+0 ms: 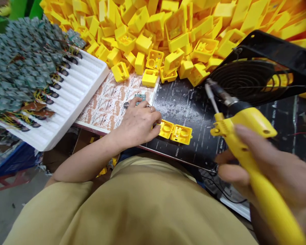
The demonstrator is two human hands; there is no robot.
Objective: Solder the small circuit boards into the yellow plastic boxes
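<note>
Two hands in use. Left hand (pixel 139 122) low over the bench (pixel 193 156), fingers curled, part-hidden; cannot tell whether they grip anything. Right hand (pixel 277 160), blurred, wrapped firmly round a yellow soldering tool (pixel 255 120), raised, tip toward the far side. By the left thumb, near the front edge: open yellow case (pixel 181 135), halves side by side, metal bits inside. Small circuit board (pixel 140 97) at the left fingertips, black ring (pixel 126 105) just beside; both outside the case. Unit looks part-way: case laid open, board not in, halves not shut. Best room seems the dark stretch between case and fan (pixel 260 42). Front edge close under the case. Tighter elsewhere: foam tray (pixel 73 98) of wired boards (pixel 22 64) past the left front corner, yellow case heap (pixel 142 20) along the far side, many left.
</note>
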